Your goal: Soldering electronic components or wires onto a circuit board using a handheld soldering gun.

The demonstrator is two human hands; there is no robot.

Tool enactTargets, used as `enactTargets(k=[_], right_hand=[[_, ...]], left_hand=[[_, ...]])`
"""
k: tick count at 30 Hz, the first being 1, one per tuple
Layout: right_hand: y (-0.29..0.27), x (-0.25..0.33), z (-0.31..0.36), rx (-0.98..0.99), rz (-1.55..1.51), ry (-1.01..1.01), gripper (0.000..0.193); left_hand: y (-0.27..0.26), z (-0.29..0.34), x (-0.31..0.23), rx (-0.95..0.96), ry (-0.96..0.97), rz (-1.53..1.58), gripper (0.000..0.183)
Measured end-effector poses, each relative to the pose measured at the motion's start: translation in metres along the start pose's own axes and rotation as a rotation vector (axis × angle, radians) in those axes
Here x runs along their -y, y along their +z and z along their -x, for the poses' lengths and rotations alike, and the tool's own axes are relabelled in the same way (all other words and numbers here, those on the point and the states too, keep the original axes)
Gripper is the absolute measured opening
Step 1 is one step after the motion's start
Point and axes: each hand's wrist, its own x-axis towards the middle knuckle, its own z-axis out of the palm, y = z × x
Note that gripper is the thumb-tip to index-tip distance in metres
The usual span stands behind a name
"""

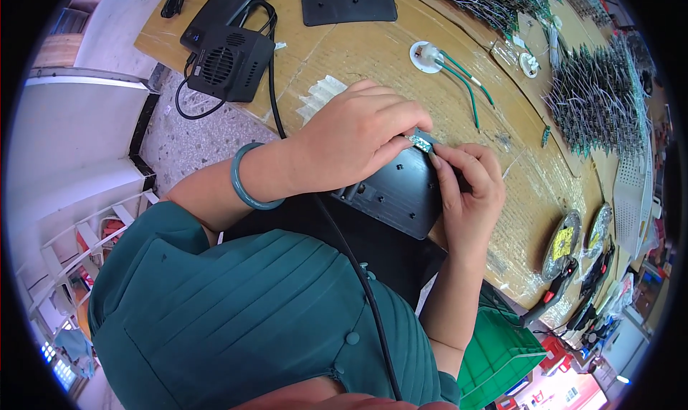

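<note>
Black cable [344, 242] crosses the green shirt [236, 302]; beyond, on the brown desk [530, 202], we note a white disc [428, 56] trailing green wires [474, 104]. Fingers of left hand [362, 127] and right hand [474, 184] pinch a small green circuit board [421, 143] over a black plastic plate [398, 191], the board's long axis slanting far-left to near-right.

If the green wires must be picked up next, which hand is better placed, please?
Probably the right hand: the green wires end just beyond its knuckles, while the left hand is farther from those ends. Both hands are at the small board, though.
</note>
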Motion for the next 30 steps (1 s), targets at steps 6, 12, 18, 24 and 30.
enactTargets(k=[6,12,18,24,30], right_hand=[[-0.001,0.000,0.000,-0.003,0.000,0.001,0.013],[-0.001,0.000,0.000,-0.001,0.013,-0.006,0.012],[-0.001,0.001,-0.001,0.000,0.018,-0.010,0.012],[-0.001,0.001,-0.001,0.009,0.014,-0.004,0.012],[-0.002,0.002,-0.001,0.016,0.015,0.009,0.013]], left_hand=[[0.002,0.000,0.002,-0.002,-0.011,0.012,0.023],[0.000,0.000,0.003,0.027,-0.025,0.033,0.022],[0.002,0.001,0.008,0.018,0.013,0.055,0.015],[0.003,0.002,0.011,0.013,0.018,0.106,0.010],[0.007,0.002,0.010,-0.032,0.056,0.068,0.010]])
